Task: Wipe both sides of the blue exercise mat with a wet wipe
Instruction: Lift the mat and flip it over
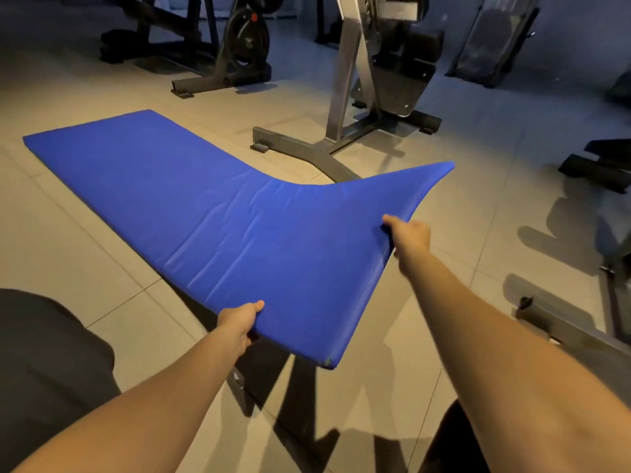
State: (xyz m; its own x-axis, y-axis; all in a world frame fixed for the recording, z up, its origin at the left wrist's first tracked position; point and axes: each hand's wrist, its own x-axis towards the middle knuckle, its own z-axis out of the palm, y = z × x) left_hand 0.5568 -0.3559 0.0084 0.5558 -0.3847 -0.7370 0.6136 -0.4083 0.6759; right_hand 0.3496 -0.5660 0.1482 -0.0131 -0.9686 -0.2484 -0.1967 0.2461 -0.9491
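Note:
The blue exercise mat [211, 213] lies on the tiled floor with its far end flat and its near end lifted off the ground and bent upward. My left hand [239, 322] grips the mat's near left edge, thumb on top and fingers under it. My right hand [408, 235] grips the near short edge further right, thumb on the top face. The mat's right near corner sticks up toward the machine. No wet wipe is in view.
A grey weight machine [345, 107] stands on its base just beyond the mat's right side. A rack with a black weight plate [247, 37] is at the back. More black equipment frames [601, 169] sit to the right. Tiled floor [68, 254] lies left of the mat.

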